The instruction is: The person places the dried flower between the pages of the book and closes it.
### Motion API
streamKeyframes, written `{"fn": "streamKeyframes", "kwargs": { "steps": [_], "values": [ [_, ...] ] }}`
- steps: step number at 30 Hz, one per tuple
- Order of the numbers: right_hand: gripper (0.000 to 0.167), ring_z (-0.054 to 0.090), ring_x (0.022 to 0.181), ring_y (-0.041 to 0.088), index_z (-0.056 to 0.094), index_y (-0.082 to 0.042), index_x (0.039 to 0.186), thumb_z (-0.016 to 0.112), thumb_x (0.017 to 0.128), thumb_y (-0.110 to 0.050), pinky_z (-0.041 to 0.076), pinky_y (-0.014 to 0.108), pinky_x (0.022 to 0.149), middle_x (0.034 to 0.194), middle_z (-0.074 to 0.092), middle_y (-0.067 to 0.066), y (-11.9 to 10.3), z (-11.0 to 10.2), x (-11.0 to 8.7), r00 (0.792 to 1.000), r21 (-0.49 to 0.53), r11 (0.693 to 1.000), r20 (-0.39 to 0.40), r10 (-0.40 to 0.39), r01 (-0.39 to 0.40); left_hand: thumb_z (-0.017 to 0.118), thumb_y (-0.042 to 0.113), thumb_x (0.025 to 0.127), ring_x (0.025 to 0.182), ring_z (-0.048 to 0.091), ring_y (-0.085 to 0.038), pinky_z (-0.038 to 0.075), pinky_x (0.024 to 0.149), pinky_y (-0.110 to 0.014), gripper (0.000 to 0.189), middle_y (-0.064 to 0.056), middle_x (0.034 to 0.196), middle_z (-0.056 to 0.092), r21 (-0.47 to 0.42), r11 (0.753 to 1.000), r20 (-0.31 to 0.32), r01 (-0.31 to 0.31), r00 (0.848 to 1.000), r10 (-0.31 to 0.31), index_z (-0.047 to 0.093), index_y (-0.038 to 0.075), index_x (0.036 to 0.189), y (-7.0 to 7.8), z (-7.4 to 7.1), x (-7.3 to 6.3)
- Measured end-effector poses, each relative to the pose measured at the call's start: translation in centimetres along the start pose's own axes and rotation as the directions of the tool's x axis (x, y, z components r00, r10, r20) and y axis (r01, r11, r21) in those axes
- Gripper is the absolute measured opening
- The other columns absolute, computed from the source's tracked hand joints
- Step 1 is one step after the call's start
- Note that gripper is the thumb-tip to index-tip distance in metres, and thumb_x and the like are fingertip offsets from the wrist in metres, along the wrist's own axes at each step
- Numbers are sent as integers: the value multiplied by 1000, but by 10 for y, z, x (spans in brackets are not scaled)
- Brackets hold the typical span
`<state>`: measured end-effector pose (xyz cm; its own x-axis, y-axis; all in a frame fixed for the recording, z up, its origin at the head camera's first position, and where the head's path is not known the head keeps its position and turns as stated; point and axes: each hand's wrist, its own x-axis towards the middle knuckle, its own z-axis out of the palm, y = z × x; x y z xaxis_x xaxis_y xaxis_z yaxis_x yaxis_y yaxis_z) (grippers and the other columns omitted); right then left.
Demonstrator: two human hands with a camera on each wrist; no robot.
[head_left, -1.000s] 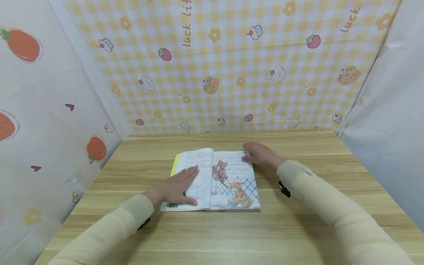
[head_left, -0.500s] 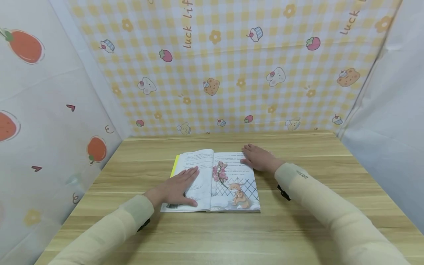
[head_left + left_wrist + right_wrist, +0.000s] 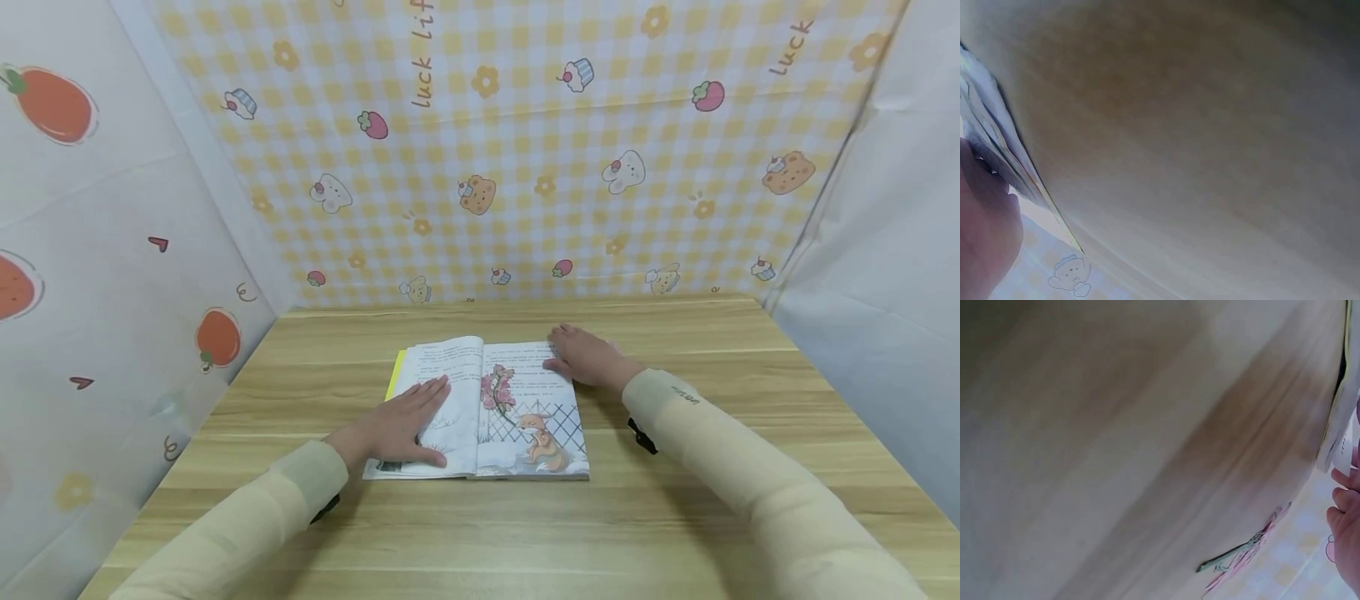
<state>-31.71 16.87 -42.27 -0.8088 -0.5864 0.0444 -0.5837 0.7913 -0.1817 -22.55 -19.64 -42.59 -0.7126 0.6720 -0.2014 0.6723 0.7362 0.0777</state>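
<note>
An open picture book (image 3: 517, 450) lies on the wooden table in the head view, with a fox, pink blossoms and a lattice fence drawn on its right page. My left hand (image 3: 405, 421) rests on the left page, fingers extended and thumb spread. At the upper right corner of the right page, my right hand (image 3: 588, 358) touches the paper with fairly straight fingers. The left wrist view catches the book's page edges (image 3: 997, 131) beside part of my left hand (image 3: 988, 225). In the right wrist view, my right hand (image 3: 1349, 512) is at the book's edge (image 3: 1337, 425).
On the table (image 3: 525, 533), a thin pink-stranded thing with a green stem (image 3: 1247, 545) lies near my right hand, mostly hidden in the head view. A yellow checked cloth wall (image 3: 517, 150) stands behind, and white sheets (image 3: 885, 250) hang at the sides.
My right hand has shifted slightly inward at the page corner, and its fingers have straightened and flattened. My left hand and the book stay in place.
</note>
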Motion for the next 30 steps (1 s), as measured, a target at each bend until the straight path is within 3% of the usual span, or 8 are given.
{"fn": "streamKeyframes", "kwargs": {
  "steps": [4, 8, 13, 16, 18, 22, 25, 30],
  "values": [
    [50, 50, 124, 34, 50, 0, 134, 63, 96, -28, 38, 47, 105, 132, 55, 18, -7, -4, -2, 992, 210, 972, -43, 118, -106, 39, 86, 77, 147, -3, -21, 7, 118, -38, 119, -8, 162, -4, -1, 1000, -12, -10, 1000, 10, 1, 6, 156, 0, 0, -1],
    [44, 53, 119, 33, 51, -2, 133, 64, 95, -22, 42, 49, 100, 127, 58, 17, -14, -8, -6, 975, 420, 893, -77, 210, -159, 39, 85, 78, 147, -1, -22, 8, 118, -39, 118, -10, 162, -3, 10, 1000, -16, -21, 1000, 21, 2, 5, 156, 1, -1, -1],
    [54, 57, 112, 33, 42, 3, 142, 58, 99, -27, 47, 46, 93, 121, 61, 20, -20, -11, -14, 952, 584, 787, -76, 297, -199, 40, 85, 78, 147, -1, -22, 8, 118, -39, 118, -10, 162, -3, 11, 1000, -14, -22, 1000, 22, 2, 5, 156, 1, 0, -1],
    [59, 58, 114, 35, 35, 3, 146, 53, 101, -30, 50, 45, 93, 126, 58, 23, -23, -16, -21, 931, 709, 666, -34, 363, -233, 40, 85, 78, 147, -2, -22, 8, 118, -39, 118, -9, 162, -4, 8, 1000, -18, -20, 1000, 20, 1, 5, 156, -1, 2, 0],
    [60, 57, 116, 37, 31, 3, 148, 50, 103, -31, 50, 45, 94, 131, 54, 27, -24, -18, -26, 924, 799, 555, 1, 382, -231, 39, 86, 78, 147, -3, -21, 7, 118, -38, 118, -8, 162, -5, 11, 1000, -18, -16, 1000, 17, 0, 6, 156, -1, 3, 1],
    [59, 54, 120, 41, 28, 7, 148, 45, 105, -30, 49, 43, 96, 137, 46, 30, -27, -21, -35, 932, 908, 372, 48, 359, -191, 38, 86, 78, 147, -3, -21, 6, 118, -38, 118, -8, 162, -6, 10, 1000, -15, -16, 1000, 16, -1, 6, 156, -3, 2, 1],
    [57, 54, 120, 38, 29, 8, 147, 39, 106, -30, 48, 42, 96, 138, 47, 30, -32, -26, -45, 944, 940, 295, 75, 321, -174, 36, 87, 77, 147, -3, -21, 5, 118, -37, 119, -8, 162, -6, 8, 1000, -14, -13, 1000, 13, -1, 6, 156, -3, 2, 0],
    [51, 65, 102, 19, 28, 8, 148, 30, 108, -25, 52, 36, 91, 128, 57, 24, -40, -28, -57, 951, 980, 114, 127, 281, -165, 34, 89, 76, 147, -5, -19, 4, 117, -35, 120, -7, 162, -7, 15, 1000, -17, -8, 1000, 8, -2, 7, 156, -4, 4, 1]
  ]
}}
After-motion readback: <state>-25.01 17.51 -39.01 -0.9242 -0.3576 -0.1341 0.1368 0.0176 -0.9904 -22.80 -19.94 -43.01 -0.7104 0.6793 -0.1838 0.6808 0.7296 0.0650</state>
